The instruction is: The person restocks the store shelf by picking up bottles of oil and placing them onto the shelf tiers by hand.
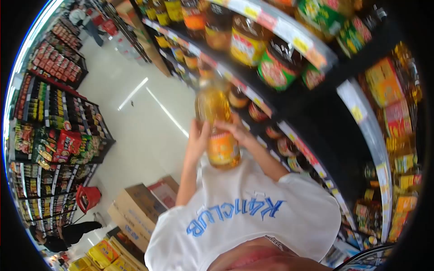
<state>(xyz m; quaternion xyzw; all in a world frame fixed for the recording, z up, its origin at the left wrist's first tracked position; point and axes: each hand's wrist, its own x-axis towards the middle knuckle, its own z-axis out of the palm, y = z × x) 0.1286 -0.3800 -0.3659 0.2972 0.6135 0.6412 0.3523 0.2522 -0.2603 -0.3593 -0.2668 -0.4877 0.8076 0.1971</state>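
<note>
A large clear bottle of yellow oil [214,106] with an orange and yellow label stands nearly upright in front of my chest, its neck blurred. My left hand [199,135] and my right hand [235,130] hold it from both sides around the middle. Just beyond the bottle and to its right are shelf rows with jars, among them a yellow-labelled jar [246,43] and a green-labelled jar [280,65].
Shelving with a price-tag edge [298,43] runs along the right. Cardboard boxes [135,210] sit at the lower left, near a red basket [88,198]. One person [81,20] is far off at upper left, another [77,232] at lower left.
</note>
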